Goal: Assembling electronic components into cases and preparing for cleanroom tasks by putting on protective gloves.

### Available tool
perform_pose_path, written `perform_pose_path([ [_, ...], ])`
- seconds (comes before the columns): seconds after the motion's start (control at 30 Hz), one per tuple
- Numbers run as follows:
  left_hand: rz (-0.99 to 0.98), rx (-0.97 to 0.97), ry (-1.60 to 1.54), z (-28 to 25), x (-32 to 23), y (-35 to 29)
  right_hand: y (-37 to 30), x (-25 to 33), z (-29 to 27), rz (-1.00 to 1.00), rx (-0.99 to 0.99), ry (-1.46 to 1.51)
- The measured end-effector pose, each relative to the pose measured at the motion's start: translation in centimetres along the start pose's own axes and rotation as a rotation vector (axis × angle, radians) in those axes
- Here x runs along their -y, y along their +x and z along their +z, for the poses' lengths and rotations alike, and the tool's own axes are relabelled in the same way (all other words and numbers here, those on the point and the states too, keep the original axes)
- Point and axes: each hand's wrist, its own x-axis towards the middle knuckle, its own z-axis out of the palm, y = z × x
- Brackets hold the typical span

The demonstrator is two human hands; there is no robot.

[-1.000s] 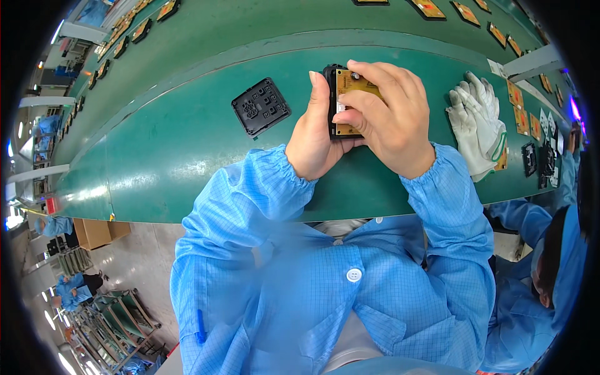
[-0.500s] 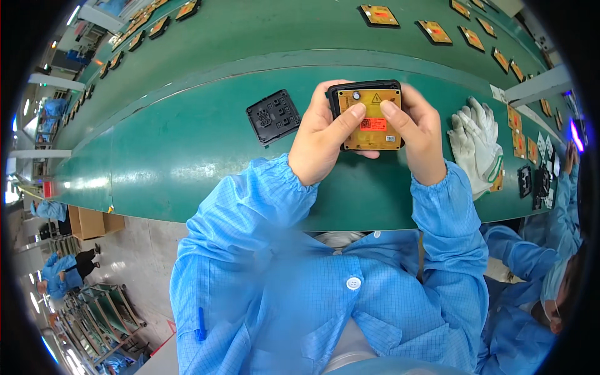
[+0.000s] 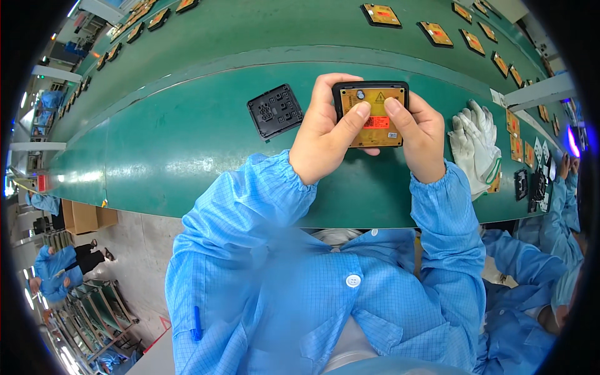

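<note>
Both my hands grip a yellow circuit board with a red label, set in a square black plastic housing. My left hand wraps round the left side, its thumb pressing on the board's face. From the right, my right hand holds the other side, thumb also on the board. Black rim shows along the top and both upper sides. The housing's underside is hidden. Left of my hands, a black plastic panel with moulded openings lies on the green bench.
White gloves lie right of my hands, near loose yellow boards and black parts. Beyond the green bench, several boards in black housings sit on a green surface. A co-worker's blue sleeve is at right.
The board now sits lower inside the black housing, with rim showing on its right side too. My hands keep their grip and have shifted very slightly right.
</note>
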Motion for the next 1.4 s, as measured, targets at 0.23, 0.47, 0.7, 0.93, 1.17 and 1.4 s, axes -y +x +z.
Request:
perform_pose_path([
  [0.23,0.245,-0.181,0.100,-0.9,0.6,0.9,0.2,-0.4,1.4,0.076,0.000,0.005],
  [0.47,0.299,-0.161,0.218,-0.4,1.1,1.2,-0.3,-3.0,0.6,-0.150,-0.061,-0.090],
  [0.7,0.146,-0.231,0.507,-3.4,-3.6,9.3,-3.1,1.1,-1.6,-0.086,-0.177,-0.496],
  [0.93,-0.199,-0.406,0.548,-24.2,-5.1,29.5,-12.1,3.4,-10.5,-0.403,-0.347,-0.673],
  [1.17,0.121,-0.667,1.750,-30.0,-7.3,34.2,-17.8,4.1,-17.8,-0.239,-0.576,-0.943],
  [1.4,0.365,0.003,1.266,-8.1,-1.7,29.1,-19.0,3.2,-22.2,-0.057,-0.730,-1.591],
])
